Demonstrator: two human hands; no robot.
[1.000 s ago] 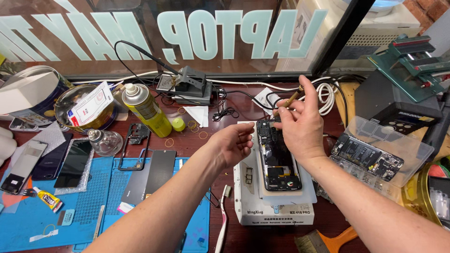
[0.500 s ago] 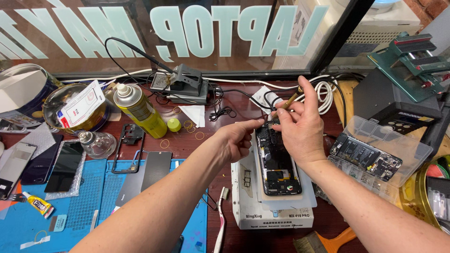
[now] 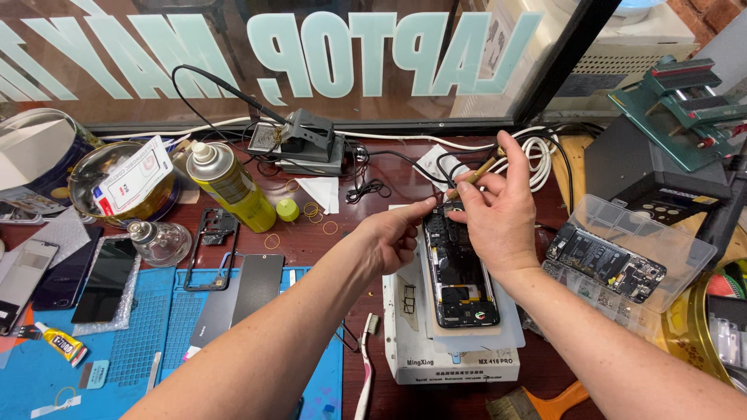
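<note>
An opened smartphone (image 3: 459,280) with its back off lies on a white pad on top of a white box-shaped machine (image 3: 447,354). My left hand (image 3: 397,233) pinches at the phone's top left corner. My right hand (image 3: 498,210) holds a thin wooden-handled tool (image 3: 476,173) like a pen, its tip down at the phone's top edge, fingers resting over the phone's upper part. The top of the phone is partly hidden by both hands.
A yellow spray can (image 3: 226,185), a green cap (image 3: 288,209), a small glass bottle (image 3: 158,239) and a soldering stand (image 3: 307,140) stand to the left. Phone screens and frames lie on a blue mat (image 3: 148,342). A clear box of boards (image 3: 622,260) sits at right. A toothbrush (image 3: 364,365) lies near.
My head has moved slightly, shifting the view. Both hands stay at the phone's top edge, the left fingers pinched closer to the corner.
</note>
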